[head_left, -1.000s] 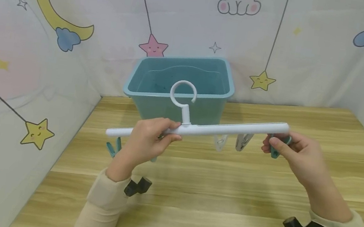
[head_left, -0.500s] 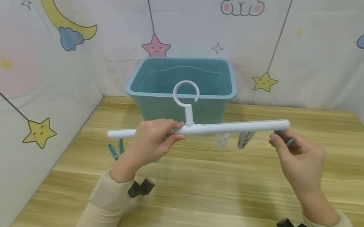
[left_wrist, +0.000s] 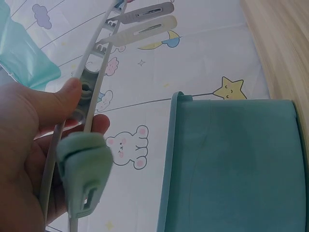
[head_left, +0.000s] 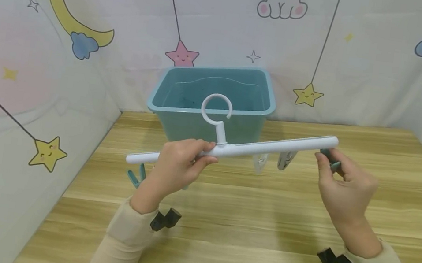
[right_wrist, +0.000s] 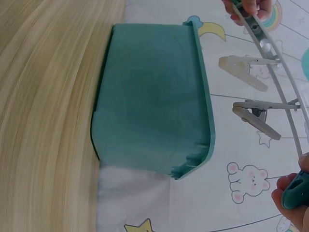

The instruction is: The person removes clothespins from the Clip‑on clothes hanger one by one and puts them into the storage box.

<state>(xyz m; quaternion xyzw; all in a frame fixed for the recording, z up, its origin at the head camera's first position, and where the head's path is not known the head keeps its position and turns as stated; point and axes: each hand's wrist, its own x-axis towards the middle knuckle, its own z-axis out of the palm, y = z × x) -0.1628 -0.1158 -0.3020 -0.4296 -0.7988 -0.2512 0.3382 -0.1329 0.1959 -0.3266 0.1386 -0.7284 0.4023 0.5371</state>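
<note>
A white clip hanger (head_left: 281,146) with a ring hook is held up over the table, its right end higher. My left hand (head_left: 180,163) grips the bar just left of the hook, thumb and fingers on opposite sides. At the right end, my right hand (head_left: 348,185) pinches a dark teal clothespin (right_wrist: 296,191) beneath the bar; the fingers partly cover it. Between the hands hang a whitish clothespin (head_left: 260,161) and a grey clothespin (head_left: 285,160). A teal clothespin (head_left: 133,178) hangs near the left end. In the left wrist view, a green clothespin (left_wrist: 86,169) is close to my left fingers.
Behind the hanger, a teal plastic bin (head_left: 158,108) stands on the wooden table (head_left: 235,250), against a white cloth backdrop (head_left: 217,25) printed with stars and moons. Cloth also rises along the left and right sides.
The bar's right end has risen slightly. My right hand has moved up under it and turned with the clothespin, which shows less now. My left hand keeps its grip.
</note>
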